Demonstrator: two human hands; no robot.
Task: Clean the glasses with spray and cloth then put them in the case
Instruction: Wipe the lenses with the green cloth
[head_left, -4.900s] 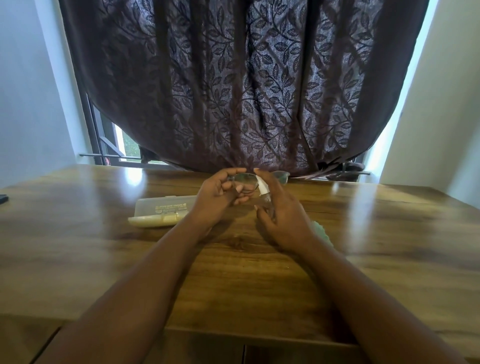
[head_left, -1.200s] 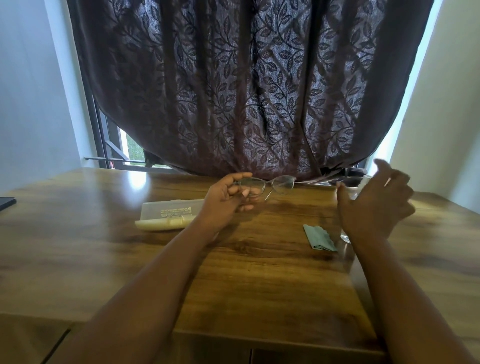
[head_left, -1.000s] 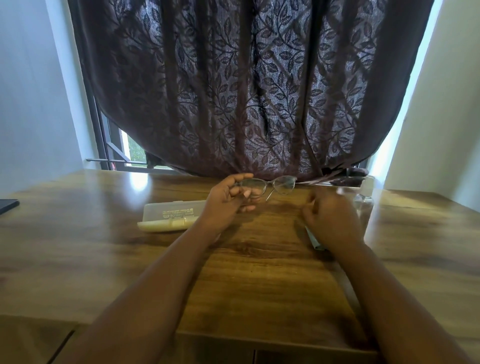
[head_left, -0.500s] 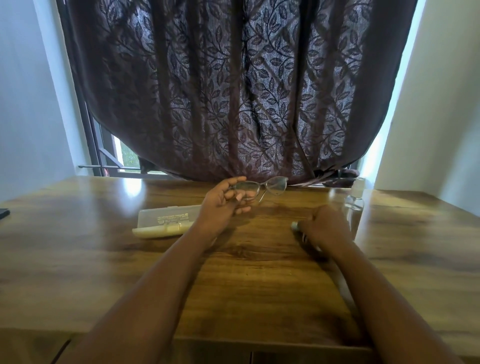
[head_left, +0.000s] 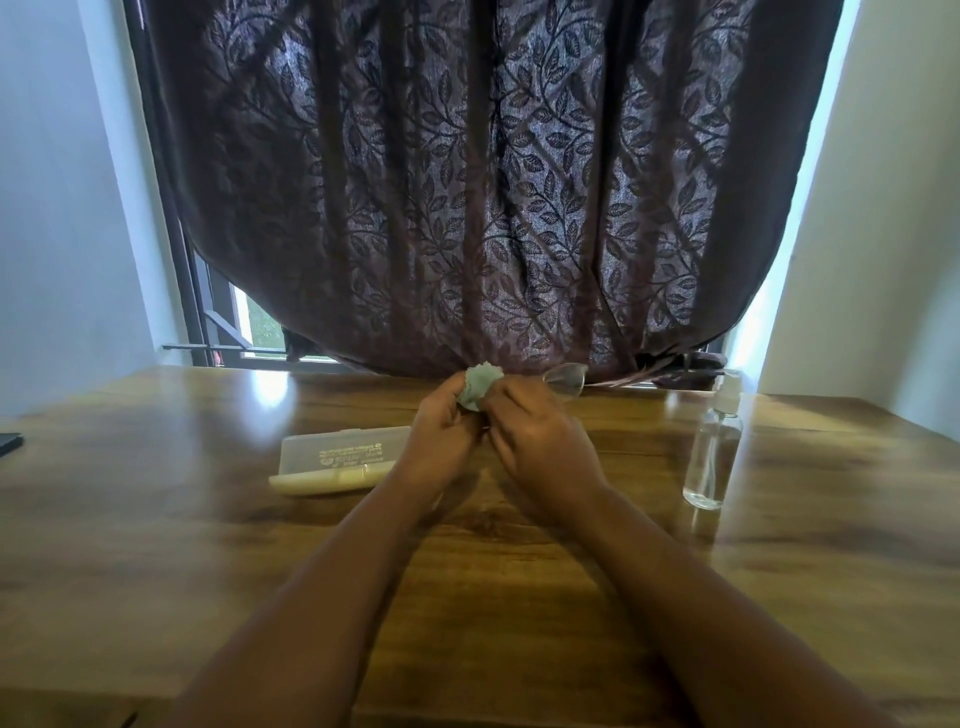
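Observation:
Above the middle of the wooden table (head_left: 156, 519), my left hand (head_left: 441, 441) grips the glasses (head_left: 567, 378). Only one lens sticks out to the right past my fingers. My right hand (head_left: 540, 441) presses the pale green cloth (head_left: 480, 384) against the hidden lens, and the cloth bunches up between the two hands. The clear spray bottle (head_left: 712, 447) stands upright to the right, apart from my hands. The open case (head_left: 337, 460), clear lid and cream base, lies just left of my left wrist.
A dark leaf-patterned curtain (head_left: 467, 182) hangs right behind the table's far edge. A dark flat object (head_left: 10, 444) pokes in at the left edge. A dark object (head_left: 685, 366) lies under the curtain at the back right.
My right hand picked the green cloth up from the table and brought it left onto the glasses. My left hand kept holding the glasses. The spray bottle stayed standing at the right.

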